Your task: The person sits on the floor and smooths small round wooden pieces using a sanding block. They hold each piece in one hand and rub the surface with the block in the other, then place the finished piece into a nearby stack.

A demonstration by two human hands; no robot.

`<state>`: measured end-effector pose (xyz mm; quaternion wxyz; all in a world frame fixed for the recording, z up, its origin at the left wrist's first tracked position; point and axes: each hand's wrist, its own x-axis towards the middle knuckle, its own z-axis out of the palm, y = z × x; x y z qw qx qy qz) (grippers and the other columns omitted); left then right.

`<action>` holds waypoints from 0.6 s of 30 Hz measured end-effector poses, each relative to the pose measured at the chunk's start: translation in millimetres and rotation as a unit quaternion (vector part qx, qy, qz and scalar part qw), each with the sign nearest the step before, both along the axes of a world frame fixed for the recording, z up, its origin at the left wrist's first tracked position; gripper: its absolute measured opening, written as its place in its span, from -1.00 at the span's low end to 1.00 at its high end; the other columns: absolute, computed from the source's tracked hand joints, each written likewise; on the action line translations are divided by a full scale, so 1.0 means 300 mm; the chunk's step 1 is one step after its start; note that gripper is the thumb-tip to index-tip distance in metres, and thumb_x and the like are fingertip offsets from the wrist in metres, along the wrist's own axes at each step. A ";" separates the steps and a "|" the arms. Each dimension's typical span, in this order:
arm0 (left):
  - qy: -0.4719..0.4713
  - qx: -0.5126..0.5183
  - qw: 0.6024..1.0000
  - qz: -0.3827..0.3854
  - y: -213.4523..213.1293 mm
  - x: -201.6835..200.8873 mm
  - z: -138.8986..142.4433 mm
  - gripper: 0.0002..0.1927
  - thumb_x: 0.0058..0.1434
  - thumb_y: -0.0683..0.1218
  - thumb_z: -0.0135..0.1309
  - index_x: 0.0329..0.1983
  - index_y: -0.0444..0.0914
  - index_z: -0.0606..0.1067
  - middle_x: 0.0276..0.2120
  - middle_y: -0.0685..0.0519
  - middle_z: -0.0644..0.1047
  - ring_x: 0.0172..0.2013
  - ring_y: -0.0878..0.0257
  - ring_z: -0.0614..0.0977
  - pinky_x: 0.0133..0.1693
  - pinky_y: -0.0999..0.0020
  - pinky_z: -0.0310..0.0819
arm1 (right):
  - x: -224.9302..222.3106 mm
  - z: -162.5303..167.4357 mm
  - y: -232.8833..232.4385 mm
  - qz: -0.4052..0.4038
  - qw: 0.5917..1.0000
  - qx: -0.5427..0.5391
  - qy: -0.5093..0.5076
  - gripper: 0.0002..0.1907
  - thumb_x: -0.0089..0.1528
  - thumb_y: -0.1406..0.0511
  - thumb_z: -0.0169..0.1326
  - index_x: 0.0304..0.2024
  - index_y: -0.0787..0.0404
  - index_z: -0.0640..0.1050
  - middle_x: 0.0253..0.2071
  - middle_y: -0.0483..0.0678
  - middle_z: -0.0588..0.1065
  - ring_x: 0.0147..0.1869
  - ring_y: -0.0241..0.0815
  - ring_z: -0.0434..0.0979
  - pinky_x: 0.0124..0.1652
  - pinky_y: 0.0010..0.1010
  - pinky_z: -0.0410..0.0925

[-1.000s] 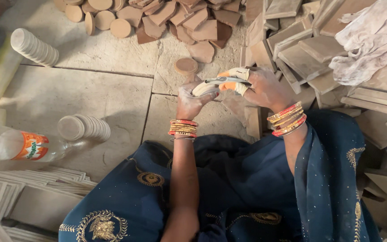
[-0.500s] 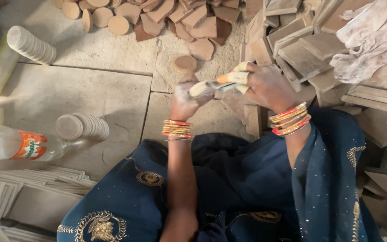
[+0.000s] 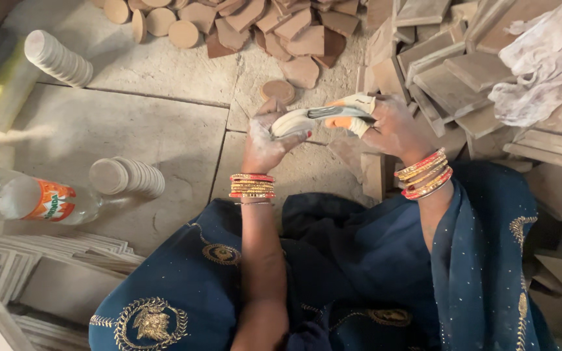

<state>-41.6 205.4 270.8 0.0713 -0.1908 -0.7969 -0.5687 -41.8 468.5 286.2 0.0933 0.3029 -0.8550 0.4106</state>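
I see left hand (image 3: 265, 146) clenched round pale round disc (image 3: 292, 121), held above stone floor (image 3: 138, 130); right hand (image 3: 391, 130) grips orange-handled tool (image 3: 339, 112) against disc edge; stacked discs (image 3: 128, 177) and plastic bottle (image 3: 24, 198) lie left

Bottle (image 3: 24, 198) lies far left, disc stack (image 3: 128, 177) just right of it; slab pile (image 3: 463, 71) right, cloth (image 3: 548, 62) on it.

bare floor (image 3: 131, 123) between disc stacks (image 3: 128, 177)
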 end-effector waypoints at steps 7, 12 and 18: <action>-0.059 -0.066 0.996 -0.029 0.057 -0.055 0.069 -0.59 -0.02 -0.05 0.37 -0.08 -0.24 0.65 -0.29 0.05 0.52 -0.25 0.23 0.62 -0.19 0.33 0.55 | -0.019 -0.015 -0.012 0.070 0.944 -0.258 -0.195 -0.64 0.27 0.34 0.23 0.09 0.34 0.54 -0.10 0.01 0.61 -0.07 -0.25 0.61 -0.07 -0.45 0.48; 0.270 -0.246 0.925 -0.099 0.050 -0.306 0.183 -0.53 0.03 0.10 0.42 -0.07 -0.23 0.65 -0.18 -0.12 0.60 -0.10 -0.06 0.60 -0.07 0.08 0.48 | -0.065 -0.071 -0.063 0.039 0.783 -0.524 -0.333 -0.69 0.17 0.27 0.29 -0.06 0.24 0.60 -0.24 -0.03 0.63 -0.28 -0.22 0.68 -0.26 -0.33 0.56; 0.247 -0.335 0.903 -0.109 -0.183 -0.350 0.149 -0.53 -0.03 0.07 0.40 -0.08 -0.22 0.62 -0.16 -0.17 0.53 -0.12 -0.08 0.58 -0.10 0.06 0.48 | -0.145 -0.193 -0.241 -0.080 0.817 -0.407 -0.401 -0.72 0.21 0.20 0.33 -0.09 0.17 0.64 -0.28 -0.17 0.59 -0.32 -0.35 0.56 -0.38 -0.38 0.44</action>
